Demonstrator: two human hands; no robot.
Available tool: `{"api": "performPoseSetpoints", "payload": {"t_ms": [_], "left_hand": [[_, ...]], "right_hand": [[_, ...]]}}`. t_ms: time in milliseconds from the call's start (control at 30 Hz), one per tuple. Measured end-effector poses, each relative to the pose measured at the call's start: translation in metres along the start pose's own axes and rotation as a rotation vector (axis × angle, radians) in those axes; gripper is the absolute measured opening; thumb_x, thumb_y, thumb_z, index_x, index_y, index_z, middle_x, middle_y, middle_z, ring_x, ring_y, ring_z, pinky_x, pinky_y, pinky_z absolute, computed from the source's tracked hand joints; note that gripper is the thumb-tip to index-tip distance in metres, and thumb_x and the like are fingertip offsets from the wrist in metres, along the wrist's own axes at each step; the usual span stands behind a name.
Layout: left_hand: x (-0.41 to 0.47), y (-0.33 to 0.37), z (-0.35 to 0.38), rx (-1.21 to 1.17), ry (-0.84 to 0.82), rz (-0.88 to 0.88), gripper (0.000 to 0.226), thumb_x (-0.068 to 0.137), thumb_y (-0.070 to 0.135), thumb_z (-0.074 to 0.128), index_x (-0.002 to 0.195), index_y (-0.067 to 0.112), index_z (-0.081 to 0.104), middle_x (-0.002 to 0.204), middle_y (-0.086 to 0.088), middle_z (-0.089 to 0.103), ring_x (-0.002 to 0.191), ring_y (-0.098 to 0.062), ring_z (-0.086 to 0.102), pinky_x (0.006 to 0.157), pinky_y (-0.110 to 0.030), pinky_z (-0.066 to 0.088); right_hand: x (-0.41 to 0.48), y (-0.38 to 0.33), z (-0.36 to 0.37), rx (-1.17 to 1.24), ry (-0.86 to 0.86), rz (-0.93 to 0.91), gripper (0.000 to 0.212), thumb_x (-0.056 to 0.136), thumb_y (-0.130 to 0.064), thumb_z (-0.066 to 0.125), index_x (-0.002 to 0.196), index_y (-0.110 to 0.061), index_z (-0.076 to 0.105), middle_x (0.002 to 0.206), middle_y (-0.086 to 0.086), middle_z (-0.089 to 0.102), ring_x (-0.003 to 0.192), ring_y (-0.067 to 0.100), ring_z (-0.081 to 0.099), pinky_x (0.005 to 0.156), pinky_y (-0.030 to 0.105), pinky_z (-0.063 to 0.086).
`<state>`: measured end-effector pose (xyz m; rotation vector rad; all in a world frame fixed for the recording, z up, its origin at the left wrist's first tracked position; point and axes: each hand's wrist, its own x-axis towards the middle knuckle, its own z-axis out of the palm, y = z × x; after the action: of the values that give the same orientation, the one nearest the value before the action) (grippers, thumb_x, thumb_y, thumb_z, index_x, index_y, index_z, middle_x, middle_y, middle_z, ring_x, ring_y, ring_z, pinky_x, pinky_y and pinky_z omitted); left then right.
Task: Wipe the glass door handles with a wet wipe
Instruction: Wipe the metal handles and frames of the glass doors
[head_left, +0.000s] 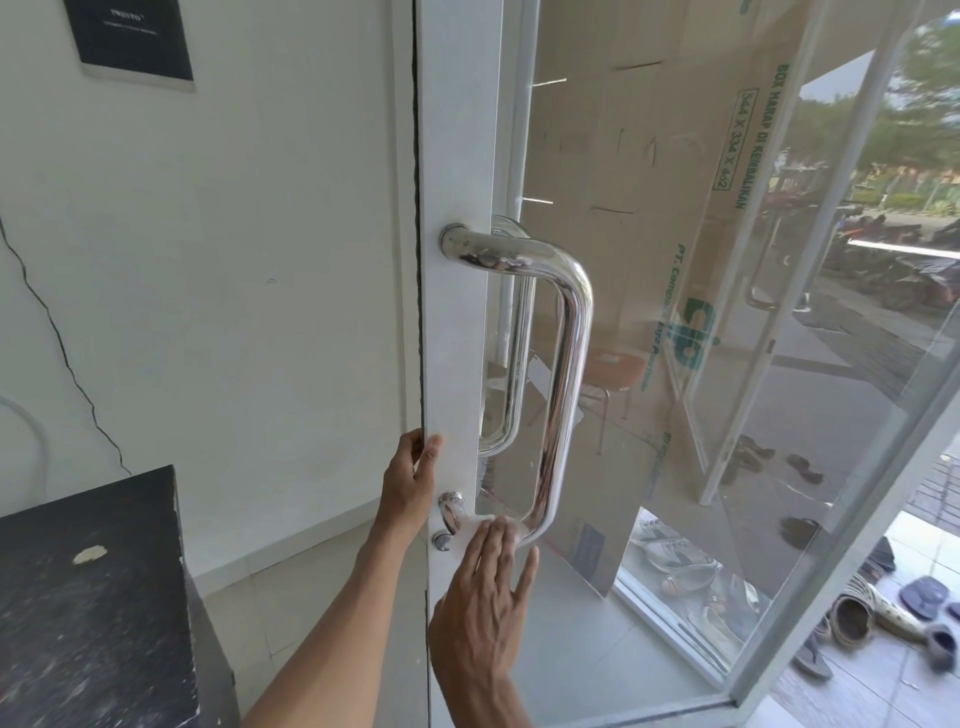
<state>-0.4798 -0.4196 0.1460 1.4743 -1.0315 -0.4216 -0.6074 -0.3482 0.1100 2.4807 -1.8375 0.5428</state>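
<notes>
A chrome D-shaped handle is fixed to the white frame of the glass door. A second handle shows behind it on the glass's far side. My right hand lies with straight fingers over a white wet wipe, pressing it on the handle's lower bend, beside the bottom mount. My left hand grips the door's edge just above that mount, with the thumb on the front face and the fingers hidden behind the edge. A small round lock sits below the mount.
A black speckled cabinet stands at the lower left against the white wall. A sheet of cardboard leans behind the glass. Several shoes and sandals lie on the floor outside to the right.
</notes>
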Motion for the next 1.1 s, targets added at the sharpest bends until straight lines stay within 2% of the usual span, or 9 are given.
{"api": "performPoseSetpoints", "payload": {"t_ms": [67, 133, 233, 500, 600, 767, 933, 1000, 1100], "left_hand": [[0.0, 0.0, 0.0, 0.008, 0.01, 0.001, 0.026, 0.095, 0.05, 0.044, 0.105, 0.028, 0.054, 0.093, 0.012, 0.063, 0.085, 0.012, 0.055, 0.07, -0.009, 0.038], [0.001, 0.0, 0.001, 0.006, 0.018, -0.002, 0.028, 0.094, 0.052, 0.043, 0.105, 0.029, 0.053, 0.093, 0.013, 0.063, 0.085, 0.012, 0.055, 0.07, -0.01, 0.038], [0.002, 0.0, 0.001, 0.006, 0.016, -0.002, 0.029, 0.093, 0.054, 0.043, 0.106, 0.03, 0.053, 0.094, 0.014, 0.063, 0.086, 0.014, 0.055, 0.071, -0.011, 0.038], [0.003, -0.001, 0.001, 0.005, 0.014, 0.009, 0.029, 0.093, 0.053, 0.043, 0.104, 0.028, 0.054, 0.089, 0.009, 0.062, 0.08, 0.01, 0.055, 0.067, -0.008, 0.038], [0.004, -0.002, 0.002, 0.006, 0.019, 0.01, 0.028, 0.095, 0.05, 0.044, 0.106, 0.026, 0.054, 0.09, 0.01, 0.062, 0.08, 0.011, 0.055, 0.068, -0.008, 0.039], [0.006, -0.002, 0.002, 0.003, 0.01, 0.0, 0.027, 0.096, 0.048, 0.043, 0.107, 0.026, 0.054, 0.093, 0.01, 0.062, 0.084, 0.01, 0.055, 0.069, -0.007, 0.038], [0.008, -0.003, 0.001, 0.018, 0.012, 0.004, 0.026, 0.097, 0.046, 0.043, 0.107, 0.024, 0.054, 0.09, 0.013, 0.061, 0.08, 0.013, 0.054, 0.067, -0.006, 0.038], [0.008, -0.004, 0.0, 0.018, 0.007, 0.002, 0.028, 0.096, 0.048, 0.043, 0.108, 0.025, 0.054, 0.09, 0.014, 0.06, 0.079, 0.013, 0.054, 0.069, -0.009, 0.038], [0.008, -0.005, 0.001, 0.012, 0.01, 0.004, 0.027, 0.096, 0.048, 0.043, 0.107, 0.025, 0.054, 0.089, 0.013, 0.061, 0.078, 0.013, 0.054, 0.066, -0.005, 0.038]], "right_hand": [[-0.001, -0.002, 0.001, 0.011, 0.006, -0.023, 0.086, 0.084, -0.021, 0.051, 0.148, 0.002, -0.003, 0.158, 0.021, -0.001, 0.146, 0.036, -0.006, 0.109, 0.055, -0.021], [0.0, -0.002, 0.005, 0.019, -0.014, -0.084, 0.087, 0.088, -0.024, 0.047, 0.147, 0.002, -0.012, 0.158, 0.021, -0.009, 0.145, 0.036, -0.014, 0.105, 0.056, -0.029], [0.009, -0.002, 0.006, 0.025, -0.033, -0.154, 0.085, 0.091, -0.025, 0.045, 0.148, 0.001, -0.013, 0.158, 0.019, -0.012, 0.145, 0.033, -0.017, 0.104, 0.054, -0.033], [0.014, -0.006, 0.003, 0.024, -0.016, -0.009, 0.082, 0.089, -0.018, 0.043, 0.146, 0.004, -0.012, 0.158, 0.022, -0.001, 0.146, 0.036, -0.009, 0.104, 0.054, -0.031], [0.011, -0.009, 0.009, 0.024, -0.006, -0.047, 0.087, 0.091, -0.023, 0.048, 0.145, 0.004, -0.014, 0.158, 0.023, -0.004, 0.146, 0.037, -0.01, 0.106, 0.054, -0.029], [0.017, -0.012, 0.011, 0.019, -0.028, -0.152, 0.082, 0.089, -0.016, 0.041, 0.144, 0.002, -0.018, 0.157, 0.022, -0.013, 0.145, 0.036, -0.016, 0.1, 0.051, -0.034], [0.027, -0.012, 0.006, 0.027, -0.035, -0.117, 0.078, 0.091, -0.021, 0.04, 0.147, 0.002, -0.01, 0.159, 0.021, -0.004, 0.147, 0.033, -0.008, 0.104, 0.052, -0.031], [0.024, -0.012, 0.007, 0.018, -0.034, -0.105, 0.079, 0.092, -0.022, 0.04, 0.147, 0.003, -0.011, 0.158, 0.021, -0.005, 0.147, 0.034, -0.01, 0.103, 0.053, -0.032], [0.018, -0.012, 0.011, 0.015, -0.03, -0.125, 0.081, 0.091, -0.019, 0.042, 0.145, 0.004, -0.014, 0.157, 0.023, -0.009, 0.145, 0.036, -0.013, 0.102, 0.053, -0.033]]}}
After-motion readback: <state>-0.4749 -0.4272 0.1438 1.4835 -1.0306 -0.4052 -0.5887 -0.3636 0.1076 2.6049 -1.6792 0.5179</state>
